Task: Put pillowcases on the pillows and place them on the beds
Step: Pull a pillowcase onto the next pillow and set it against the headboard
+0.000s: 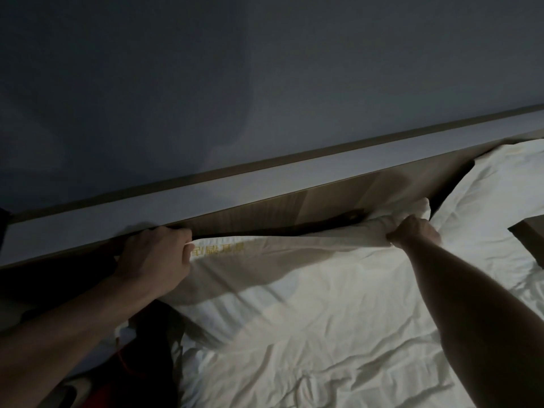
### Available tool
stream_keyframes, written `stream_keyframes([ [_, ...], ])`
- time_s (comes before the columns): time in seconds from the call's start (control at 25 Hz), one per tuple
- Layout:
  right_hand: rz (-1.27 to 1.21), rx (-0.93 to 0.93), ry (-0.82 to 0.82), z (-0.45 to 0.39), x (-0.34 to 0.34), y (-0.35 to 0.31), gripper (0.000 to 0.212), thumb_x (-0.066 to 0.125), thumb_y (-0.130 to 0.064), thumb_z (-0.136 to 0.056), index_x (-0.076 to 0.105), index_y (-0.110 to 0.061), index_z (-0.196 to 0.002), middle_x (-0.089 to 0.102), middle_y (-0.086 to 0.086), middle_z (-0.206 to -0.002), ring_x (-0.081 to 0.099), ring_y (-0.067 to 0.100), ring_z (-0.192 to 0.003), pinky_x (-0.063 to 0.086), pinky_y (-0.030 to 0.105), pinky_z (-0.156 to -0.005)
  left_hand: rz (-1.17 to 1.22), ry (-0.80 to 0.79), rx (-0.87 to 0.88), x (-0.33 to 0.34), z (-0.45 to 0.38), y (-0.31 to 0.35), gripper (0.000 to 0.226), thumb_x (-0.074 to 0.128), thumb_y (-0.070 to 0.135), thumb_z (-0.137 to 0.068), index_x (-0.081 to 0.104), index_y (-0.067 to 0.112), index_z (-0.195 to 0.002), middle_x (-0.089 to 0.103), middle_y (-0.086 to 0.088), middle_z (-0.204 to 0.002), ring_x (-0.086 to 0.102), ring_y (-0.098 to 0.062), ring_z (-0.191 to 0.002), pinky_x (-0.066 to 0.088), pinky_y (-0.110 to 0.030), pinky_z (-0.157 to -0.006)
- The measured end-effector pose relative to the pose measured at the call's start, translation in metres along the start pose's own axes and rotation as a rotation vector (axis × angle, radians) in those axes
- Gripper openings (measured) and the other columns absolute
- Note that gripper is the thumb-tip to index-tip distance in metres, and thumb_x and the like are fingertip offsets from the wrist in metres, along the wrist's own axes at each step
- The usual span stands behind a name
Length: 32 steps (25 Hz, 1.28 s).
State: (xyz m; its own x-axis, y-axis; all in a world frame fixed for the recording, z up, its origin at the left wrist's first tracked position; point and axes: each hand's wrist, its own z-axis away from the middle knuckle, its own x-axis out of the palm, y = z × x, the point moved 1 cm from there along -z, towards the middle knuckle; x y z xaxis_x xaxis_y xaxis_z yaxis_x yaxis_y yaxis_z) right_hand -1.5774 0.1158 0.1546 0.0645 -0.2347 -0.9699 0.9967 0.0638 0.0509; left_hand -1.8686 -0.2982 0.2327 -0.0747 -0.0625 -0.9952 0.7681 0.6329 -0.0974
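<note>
While the room lies dim, a white pillow [282, 278] is held against the wooden headboard [338, 189] at the head of the bed [338, 363]; its top edge is gripped by the left hand [156, 257] and the right hand [415, 234], fingers clenched round the fabric. A second pillow [494, 187] is seen further right.

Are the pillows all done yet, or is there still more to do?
Almost, from what shows. One white pillow already lies at the headboard on the right. The left hand and right hand grip the top edge of a second cased pillow with gold lettering, setting it against the headboard. Other beds are out of view.
</note>
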Motion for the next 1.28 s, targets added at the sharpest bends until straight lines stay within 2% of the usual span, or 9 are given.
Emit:
stream_keyframes([
  [0.16,-0.139,0.014,0.116,-0.009,-0.012,0.006,0.041,0.063,-0.026,-0.093,0.068,-0.005,-0.127,0.070,0.020,-0.127,0.067,0.038,-0.121,0.054,0.044,-0.099,0.006,0.007,-0.007,0.000,-0.001,0.000,0.019,0.061,0.041,-0.092,0.067,0.023,-0.087,0.074,-0.003,-0.083,0.072,-0.031,-0.079,0.040,-0.034,-0.059],
  [0.28,-0.898,0.225,0.152,-0.022,-0.032,0.003,0.048,0.051,-0.037,-0.098,0.069,-0.002,-0.125,0.075,0.017,-0.113,0.073,0.036,-0.105,0.059,0.045,-0.096,0.020,0.000,-0.001,0.001,-0.002,-0.001,0.019,0.061,0.041,-0.092,0.066,0.023,-0.087,0.074,-0.003,-0.083,0.071,-0.031,-0.078,0.039,-0.034,-0.059],
  [0.4,-1.647,0.283,0.078,-0.026,-0.037,-0.009,0.041,0.046,-0.021,-0.105,0.057,-0.003,-0.140,0.069,0.008,-0.111,0.074,0.019,-0.082,0.064,0.035,-0.083,0.034,0.024,0.025,0.000,-0.001,-0.005,0.019,0.066,0.037,-0.089,0.066,0.021,-0.079,0.072,-0.006,-0.073,0.070,-0.033,-0.070,0.036,-0.032,-0.056],
  [0.48,-1.906,0.312,0.053,-0.018,-0.037,-0.019,0.036,0.046,-0.013,-0.106,0.056,-0.005,-0.140,0.068,0.015,-0.119,0.078,0.023,-0.077,0.065,0.031,-0.071,0.056,0.037,0.023,-0.001,-0.001,-0.007,0.020,0.069,0.036,-0.088,0.065,0.020,-0.076,0.071,-0.006,-0.069,0.069,-0.034,-0.066,0.042,-0.033,-0.055],
  [0.68,-1.763,0.222,0.209,-0.020,-0.042,-0.037,0.019,0.056,-0.024,-0.105,0.066,-0.021,-0.089,0.072,0.013,-0.114,0.079,0.029,-0.094,0.067,0.032,-0.073,0.176,0.142,-0.006,-0.005,0.002,-0.016,0.017,0.065,0.035,-0.091,0.066,0.022,-0.081,0.071,-0.005,-0.071,0.068,-0.035,-0.066,0.054,-0.038,-0.059],
  [0.84,-1.500,0.201,0.081,-0.027,-0.036,-0.044,0.021,0.061,-0.019,-0.103,0.062,-0.022,-0.083,0.076,0.013,-0.104,0.079,0.027,-0.093,0.066,0.032,-0.074,0.088,0.081,0.003,-0.003,-0.004,-0.012,0.020,0.066,0.042,-0.090,0.070,0.024,-0.083,0.073,-0.002,-0.076,0.070,-0.031,-0.072,0.053,-0.035,-0.063],
  [1.0,-1.473,0.142,0.071,-0.016,-0.025,-0.044,0.012,0.059,-0.019,-0.102,0.071,-0.018,-0.104,0.074,0.015,-0.122,0.076,0.028,-0.105,0.064,0.037,-0.087,0.068,0.080,0.012,-0.010,-0.004,-0.004,0.018,0.070,0.043,-0.089,0.073,0.025,-0.088,0.075,-0.001,-0.083,0.072,-0.030,-0.079,0.045,-0.034,-0.065],
  [1.12,-1.174,-0.081,0.174,0.016,-0.015,-0.039,0.036,0.055,-0.016,-0.103,0.061,-0.020,-0.139,0.063,-0.004,-0.137,0.061,0.014,-0.121,0.049,0.029,-0.104,0.167,0.211,0.046,-0.014,0.012,-0.006,0.019,0.077,0.032,-0.082,0.071,0.025,-0.100,0.075,0.001,-0.096,0.071,-0.031,-0.086,0.054,-0.038,-0.067],
  [1.28,-0.996,-0.298,0.175,0.090,0.030,-0.030,0.044,0.058,-0.015,-0.100,0.057,-0.021,-0.143,0.058,0.007,-0.147,0.058,0.028,-0.133,0.049,0.046,-0.112,0.184,0.120,0.382,0.012,0.067,0.019,0.034,0.069,0.024,-0.078,0.068,0.025,-0.112,0.063,0.001,-0.126,0.060,-0.022,-0.113,0.051,-0.038,-0.093],
])
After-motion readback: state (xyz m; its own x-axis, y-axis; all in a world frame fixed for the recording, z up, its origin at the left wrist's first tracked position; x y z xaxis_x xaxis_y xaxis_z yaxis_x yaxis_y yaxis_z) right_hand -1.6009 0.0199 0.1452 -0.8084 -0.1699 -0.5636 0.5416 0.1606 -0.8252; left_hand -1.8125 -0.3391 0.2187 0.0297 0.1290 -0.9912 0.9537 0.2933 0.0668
